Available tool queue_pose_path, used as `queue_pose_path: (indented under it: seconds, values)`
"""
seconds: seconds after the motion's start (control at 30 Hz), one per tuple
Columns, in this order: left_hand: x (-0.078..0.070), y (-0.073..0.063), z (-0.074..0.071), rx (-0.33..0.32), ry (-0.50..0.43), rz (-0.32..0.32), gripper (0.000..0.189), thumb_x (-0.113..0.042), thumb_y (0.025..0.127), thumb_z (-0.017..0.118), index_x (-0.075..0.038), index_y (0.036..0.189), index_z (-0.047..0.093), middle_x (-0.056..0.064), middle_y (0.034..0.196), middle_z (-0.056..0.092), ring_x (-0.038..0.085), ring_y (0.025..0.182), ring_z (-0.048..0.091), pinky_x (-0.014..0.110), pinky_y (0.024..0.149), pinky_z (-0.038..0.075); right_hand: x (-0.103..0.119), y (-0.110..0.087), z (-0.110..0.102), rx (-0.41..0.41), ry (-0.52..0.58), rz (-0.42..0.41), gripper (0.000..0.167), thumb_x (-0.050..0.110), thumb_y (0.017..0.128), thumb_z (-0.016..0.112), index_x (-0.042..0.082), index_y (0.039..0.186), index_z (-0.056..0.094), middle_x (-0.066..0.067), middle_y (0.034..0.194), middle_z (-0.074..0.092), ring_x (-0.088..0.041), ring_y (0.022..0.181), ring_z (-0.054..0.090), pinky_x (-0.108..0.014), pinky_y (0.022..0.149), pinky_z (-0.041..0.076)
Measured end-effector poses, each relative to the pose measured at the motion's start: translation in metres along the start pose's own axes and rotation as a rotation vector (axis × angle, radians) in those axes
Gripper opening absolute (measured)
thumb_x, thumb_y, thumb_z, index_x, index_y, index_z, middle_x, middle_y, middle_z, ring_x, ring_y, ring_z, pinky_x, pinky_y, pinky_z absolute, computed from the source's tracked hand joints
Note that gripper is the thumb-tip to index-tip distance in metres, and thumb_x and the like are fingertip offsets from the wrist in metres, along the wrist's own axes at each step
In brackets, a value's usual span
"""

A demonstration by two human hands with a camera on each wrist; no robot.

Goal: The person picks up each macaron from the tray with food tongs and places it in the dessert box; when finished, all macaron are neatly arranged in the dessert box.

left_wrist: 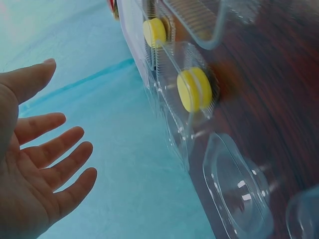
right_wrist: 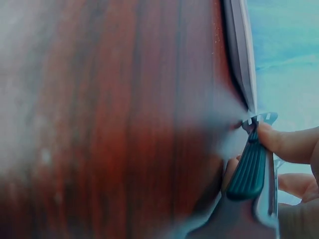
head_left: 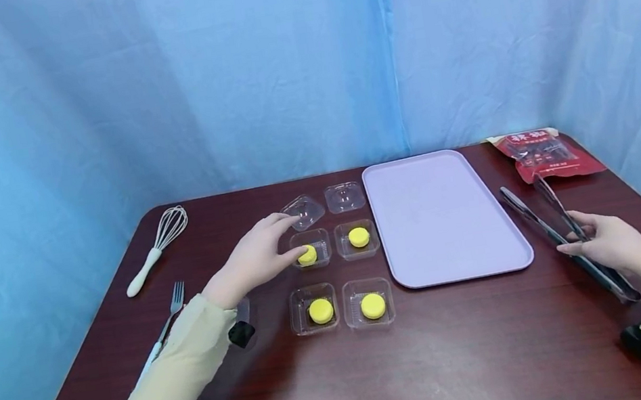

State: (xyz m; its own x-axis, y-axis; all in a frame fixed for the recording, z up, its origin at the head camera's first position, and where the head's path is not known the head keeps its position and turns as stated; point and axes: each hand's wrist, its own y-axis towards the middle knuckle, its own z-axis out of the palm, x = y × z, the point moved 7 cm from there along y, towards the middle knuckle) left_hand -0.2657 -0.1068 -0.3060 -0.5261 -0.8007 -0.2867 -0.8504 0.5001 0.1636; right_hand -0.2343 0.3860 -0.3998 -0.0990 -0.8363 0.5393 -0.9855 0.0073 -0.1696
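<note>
My left hand [head_left: 260, 253] is spread over the back-left clear plastic box [head_left: 319, 234], its thumb overlapping the yellow macaron [head_left: 308, 254] there in the head view. In the left wrist view the fingers stand apart with nothing between them. Three more boxes, each with a yellow macaron [head_left: 359, 237], complete a two-by-two group. Behind them lie two clear lids [head_left: 345, 198]. At the right, my right hand [head_left: 610, 245] grips a pair of metal tongs [head_left: 519, 201] between thumb and fingers. The right wrist view shows a dark green ribbed grip [right_wrist: 249, 172] on the tongs.
A lilac tray [head_left: 447, 223] lies right of the boxes. Far right at the back is a red food packet [head_left: 548, 154]. On the left side are a whisk [head_left: 157, 247] and a fork [head_left: 175, 302]. Clear plastic shows partly beneath my left wrist.
</note>
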Motion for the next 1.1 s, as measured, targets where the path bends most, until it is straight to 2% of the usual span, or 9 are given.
queue_pose_path:
  seconds: [0.13,0.2,0.4,0.5,0.6,0.77,0.97,1.1]
  values:
    - [0.004,-0.011,-0.005,-0.035,0.010,-0.004,0.054,-0.028,0.086,0.070,-0.005,0.132,0.055,0.014,0.127,0.055,0.027,0.111,0.057,0.043,0.093,0.049,-0.002,0.000,0.000,0.000,0.025,0.011,0.089,0.030,0.083,0.072,-0.017,0.140,0.022,-0.040,0.108,0.056,-0.038,0.084,0.061,-0.043,0.066,0.054]
    - [0.006,-0.016,-0.006,-0.043,0.010,-0.009,0.054,-0.028,0.085,0.071,-0.005,0.131,0.055,0.014,0.127,0.055,0.027,0.110,0.057,0.042,0.092,0.049,-0.003,-0.001,0.000,0.002,0.015,0.012,0.091,0.034,0.082,0.073,-0.016,0.140,0.023,-0.038,0.107,0.058,-0.035,0.082,0.061,-0.042,0.064,0.054]
    - [0.007,-0.032,-0.010,-0.057,0.027,-0.004,0.055,-0.028,0.084,0.073,-0.005,0.130,0.056,0.014,0.127,0.055,0.027,0.113,0.056,0.042,0.091,0.050,-0.009,-0.001,-0.004,0.006,-0.078,0.028,0.097,0.048,0.080,0.070,-0.018,0.137,0.027,-0.040,0.113,0.055,-0.053,0.099,0.050,-0.056,0.071,0.049]
    - [0.008,-0.040,-0.013,-0.063,0.036,-0.001,0.054,-0.027,0.084,0.072,-0.004,0.130,0.056,0.014,0.127,0.055,0.027,0.111,0.057,0.042,0.089,0.051,-0.012,-0.003,-0.005,-0.001,-0.101,0.053,0.099,0.052,0.079,0.069,-0.019,0.135,0.030,-0.043,0.117,0.049,-0.053,0.098,0.050,-0.057,0.071,0.049]
    - [0.012,-0.049,-0.014,-0.057,0.044,-0.024,0.056,-0.028,0.083,0.073,-0.004,0.131,0.055,0.014,0.127,0.055,0.028,0.113,0.056,0.043,0.090,0.051,-0.011,-0.005,-0.007,-0.021,-0.119,0.045,0.097,0.052,0.079,0.070,-0.020,0.132,0.035,-0.044,0.113,0.050,-0.050,0.093,0.053,-0.053,0.068,0.051]
    - [0.025,-0.069,-0.010,-0.040,0.053,-0.071,0.060,-0.028,0.082,0.074,-0.002,0.132,0.053,0.016,0.127,0.054,0.030,0.115,0.055,0.045,0.093,0.049,-0.002,-0.008,-0.010,-0.087,-0.161,-0.014,0.088,0.048,0.080,0.071,-0.021,0.127,0.042,-0.039,0.104,0.057,-0.043,0.085,0.057,-0.049,0.064,0.052]
    - [0.045,-0.098,-0.006,-0.031,0.035,-0.125,0.059,-0.025,0.082,0.074,0.000,0.131,0.053,0.018,0.125,0.055,0.033,0.112,0.056,0.047,0.089,0.051,0.007,-0.013,-0.019,-0.222,-0.193,-0.004,0.080,0.047,0.081,0.070,-0.018,0.123,0.048,-0.038,0.100,0.059,-0.045,0.084,0.058,-0.050,0.062,0.051]
    - [0.058,-0.116,-0.004,0.000,0.009,-0.171,0.058,-0.023,0.082,0.074,0.001,0.131,0.052,0.019,0.125,0.054,0.034,0.112,0.056,0.049,0.089,0.050,0.014,-0.017,-0.022,-0.286,-0.169,-0.017,0.071,0.044,0.083,0.069,-0.015,0.119,0.053,-0.036,0.097,0.061,-0.043,0.084,0.057,-0.049,0.062,0.049]
